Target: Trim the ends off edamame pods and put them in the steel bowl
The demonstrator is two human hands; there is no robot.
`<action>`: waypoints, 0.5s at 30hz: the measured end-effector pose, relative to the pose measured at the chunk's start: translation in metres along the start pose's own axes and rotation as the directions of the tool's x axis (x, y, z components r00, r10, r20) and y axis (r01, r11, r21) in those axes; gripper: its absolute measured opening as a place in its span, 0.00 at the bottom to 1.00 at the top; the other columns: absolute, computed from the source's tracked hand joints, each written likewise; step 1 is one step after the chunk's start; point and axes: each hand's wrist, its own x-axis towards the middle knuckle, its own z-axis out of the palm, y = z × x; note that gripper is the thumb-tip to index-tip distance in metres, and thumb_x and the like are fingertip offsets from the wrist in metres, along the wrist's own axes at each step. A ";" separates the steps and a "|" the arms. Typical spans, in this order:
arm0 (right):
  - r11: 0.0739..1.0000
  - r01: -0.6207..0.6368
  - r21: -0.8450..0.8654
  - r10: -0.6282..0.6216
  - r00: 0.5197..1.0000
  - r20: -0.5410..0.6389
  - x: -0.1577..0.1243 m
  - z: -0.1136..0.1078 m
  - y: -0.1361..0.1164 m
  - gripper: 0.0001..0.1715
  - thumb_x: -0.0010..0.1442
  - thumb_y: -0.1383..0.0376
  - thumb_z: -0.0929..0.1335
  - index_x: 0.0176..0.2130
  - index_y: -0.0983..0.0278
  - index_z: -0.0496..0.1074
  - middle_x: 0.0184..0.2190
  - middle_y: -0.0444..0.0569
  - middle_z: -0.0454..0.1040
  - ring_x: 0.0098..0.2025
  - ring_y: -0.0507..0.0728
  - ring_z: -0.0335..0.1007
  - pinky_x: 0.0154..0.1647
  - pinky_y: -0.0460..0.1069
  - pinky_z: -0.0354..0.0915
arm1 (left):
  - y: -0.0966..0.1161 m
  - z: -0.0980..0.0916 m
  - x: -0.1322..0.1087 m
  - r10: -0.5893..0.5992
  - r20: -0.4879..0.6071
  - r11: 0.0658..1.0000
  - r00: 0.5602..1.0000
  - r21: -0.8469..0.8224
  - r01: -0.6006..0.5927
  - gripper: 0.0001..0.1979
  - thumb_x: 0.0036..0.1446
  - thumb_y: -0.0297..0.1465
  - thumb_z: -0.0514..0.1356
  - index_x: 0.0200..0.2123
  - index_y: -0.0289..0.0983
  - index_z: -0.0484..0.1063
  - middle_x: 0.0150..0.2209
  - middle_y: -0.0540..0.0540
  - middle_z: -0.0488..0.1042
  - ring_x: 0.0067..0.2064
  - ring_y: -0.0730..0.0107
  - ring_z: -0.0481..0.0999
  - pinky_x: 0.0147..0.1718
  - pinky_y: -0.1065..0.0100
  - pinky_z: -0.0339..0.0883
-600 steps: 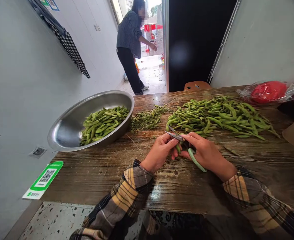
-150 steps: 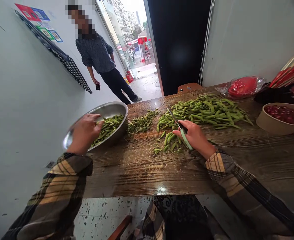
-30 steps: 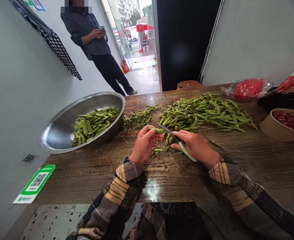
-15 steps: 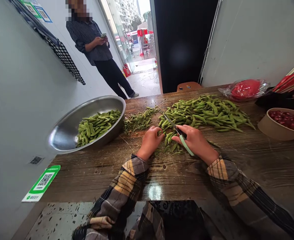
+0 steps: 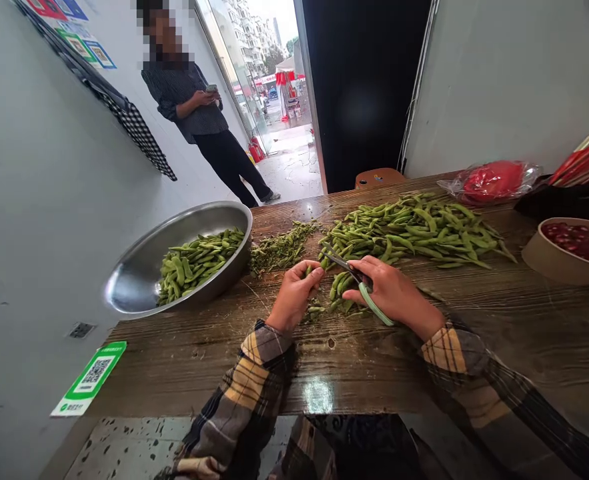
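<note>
My left hand (image 5: 295, 293) is closed around a green edamame pod (image 5: 309, 270), which shows between thumb and fingers. Just to its right, my right hand (image 5: 387, 290) grips scissors (image 5: 374, 305) with pale green handles. Their parted blades point up and left, close to the pod. Beyond both hands spreads a large pile of edamame pods (image 5: 424, 230) on the wooden table (image 5: 214, 373). A few loose pods (image 5: 341, 287) lie under the scissors. Behind my left hand sits a heap of small green trimmings (image 5: 284, 248).
On the left, a wide steel bowl (image 5: 139, 250) holds more pods. A tub (image 5: 549, 257) of dark red pieces and a red bundle in clear plastic (image 5: 494, 180) stand at right. A green QR card (image 5: 90, 380) is at the table's left edge. A person (image 5: 194, 107) stands beyond with a phone.
My left hand has lifted slightly and turned, bringing a pod into view at its fingertips. The scissor blades have swung lower and left toward it. The whole view has shifted a little.
</note>
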 end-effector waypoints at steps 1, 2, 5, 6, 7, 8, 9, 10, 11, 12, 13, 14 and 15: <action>1.000 0.002 0.002 -0.002 1.000 0.021 0.000 -0.001 -0.002 0.31 0.54 0.53 0.72 0.53 0.64 0.69 0.41 0.51 0.72 0.33 0.57 0.71 0.35 0.52 0.67 | 0.001 0.002 -0.002 0.005 0.000 0.999 1.000 -0.041 -0.005 0.15 0.48 0.39 0.66 0.34 0.36 0.69 0.21 0.55 0.61 0.22 0.80 0.56 0.18 0.76 0.44; 1.000 0.002 0.002 -0.003 0.999 0.037 -0.001 -0.001 -0.003 0.31 0.54 0.53 0.72 0.53 0.64 0.68 0.40 0.50 0.71 0.32 0.55 0.70 0.33 0.51 0.66 | 0.001 0.005 -0.004 0.009 0.006 0.998 1.000 -0.057 -0.009 0.15 0.48 0.39 0.66 0.34 0.36 0.69 0.21 0.55 0.60 0.22 0.80 0.56 0.18 0.76 0.45; 1.000 0.000 -0.003 0.000 0.998 0.067 -0.001 -0.002 -0.007 0.30 0.53 0.55 0.73 0.52 0.64 0.68 0.39 0.49 0.70 0.31 0.54 0.68 0.32 0.50 0.65 | 0.001 0.008 -0.006 0.021 0.047 1.000 0.999 -0.012 -0.021 0.14 0.51 0.39 0.65 0.35 0.36 0.70 0.20 0.56 0.58 0.21 0.81 0.54 0.18 0.76 0.45; 1.000 -0.002 -0.005 0.003 0.997 0.073 -0.001 -0.002 -0.007 0.30 0.53 0.55 0.73 0.52 0.64 0.68 0.39 0.48 0.70 0.31 0.54 0.68 0.32 0.49 0.64 | 0.001 0.008 -0.007 0.030 0.056 0.999 0.998 0.014 -0.031 0.13 0.51 0.39 0.65 0.35 0.36 0.70 0.20 0.56 0.58 0.21 0.81 0.54 0.18 0.76 0.45; 1.000 -0.002 -0.006 0.002 0.997 0.078 -0.001 -0.001 -0.008 0.30 0.53 0.55 0.73 0.52 0.63 0.68 0.39 0.48 0.70 0.31 0.54 0.68 0.32 0.49 0.64 | 0.001 0.008 -0.007 0.041 0.060 0.998 0.997 0.038 -0.043 0.13 0.52 0.39 0.65 0.35 0.36 0.71 0.21 0.56 0.58 0.21 0.81 0.54 0.19 0.76 0.45; 1.000 0.001 -0.006 -0.001 0.997 0.080 -0.001 -0.001 -0.007 0.30 0.53 0.55 0.73 0.52 0.63 0.68 0.39 0.48 0.70 0.31 0.54 0.68 0.32 0.49 0.64 | 0.001 0.008 -0.008 0.050 0.062 0.997 0.997 0.059 -0.053 0.13 0.52 0.39 0.64 0.35 0.36 0.71 0.21 0.56 0.58 0.21 0.81 0.54 0.19 0.76 0.45; 1.000 0.009 -0.007 -0.008 0.997 0.080 -0.001 0.000 -0.007 0.30 0.53 0.55 0.73 0.52 0.63 0.68 0.39 0.48 0.70 0.31 0.54 0.68 0.32 0.49 0.64 | 0.001 0.007 -0.009 0.055 0.063 0.995 0.996 0.077 -0.060 0.12 0.52 0.39 0.64 0.35 0.36 0.71 0.21 0.55 0.58 0.22 0.81 0.54 0.19 0.75 0.45; 1.000 0.020 -0.010 -0.019 0.997 0.077 -0.001 0.000 -0.006 0.30 0.53 0.55 0.73 0.52 0.63 0.68 0.39 0.48 0.70 0.31 0.54 0.68 0.32 0.49 0.64 | 0.002 0.007 -0.009 0.055 0.066 0.994 0.996 0.092 -0.061 0.12 0.52 0.39 0.64 0.35 0.36 0.72 0.21 0.55 0.59 0.21 0.81 0.54 0.19 0.75 0.45; 0.999 0.034 -0.017 -0.032 0.997 0.075 -0.001 0.001 -0.006 0.29 0.54 0.55 0.72 0.52 0.63 0.68 0.38 0.48 0.70 0.31 0.54 0.68 0.32 0.49 0.64 | 0.003 0.007 -0.010 0.052 0.070 0.992 0.996 0.108 -0.059 0.12 0.52 0.39 0.64 0.35 0.36 0.72 0.21 0.55 0.59 0.21 0.81 0.54 0.20 0.75 0.46; 0.999 0.046 -0.026 -0.044 0.996 0.073 -0.002 0.001 -0.005 0.28 0.55 0.54 0.72 0.52 0.63 0.68 0.38 0.48 0.70 0.32 0.54 0.68 0.32 0.49 0.64 | 0.004 0.007 -0.010 0.049 0.073 0.990 0.996 0.127 -0.058 0.12 0.52 0.38 0.64 0.35 0.36 0.73 0.22 0.55 0.61 0.22 0.81 0.55 0.20 0.75 0.48; 0.998 0.058 -0.035 -0.055 0.996 0.071 -0.002 0.001 -0.004 0.27 0.56 0.55 0.71 0.52 0.63 0.68 0.37 0.48 0.71 0.32 0.55 0.68 0.32 0.49 0.64 | 0.005 0.007 -0.010 0.054 0.074 0.987 0.996 0.147 -0.065 0.12 0.52 0.38 0.64 0.35 0.35 0.74 0.22 0.54 0.63 0.23 0.80 0.57 0.22 0.75 0.51; 0.997 0.068 -0.044 -0.065 0.995 0.070 -0.002 0.002 -0.004 0.26 0.57 0.55 0.71 0.52 0.62 0.68 0.37 0.48 0.71 0.32 0.55 0.69 0.31 0.49 0.64 | 0.007 0.008 -0.010 0.069 0.076 0.982 0.995 0.168 -0.081 0.12 0.52 0.38 0.64 0.35 0.35 0.75 0.24 0.53 0.67 0.25 0.79 0.61 0.24 0.75 0.54; 0.996 0.077 -0.053 -0.073 0.995 0.071 -0.003 0.002 -0.003 0.26 0.57 0.55 0.71 0.52 0.62 0.68 0.37 0.49 0.71 0.33 0.55 0.69 0.31 0.48 0.63 | 0.008 0.008 -0.010 0.091 0.078 0.977 0.993 0.186 -0.104 0.11 0.52 0.37 0.64 0.35 0.35 0.76 0.27 0.51 0.71 0.28 0.77 0.65 0.28 0.74 0.58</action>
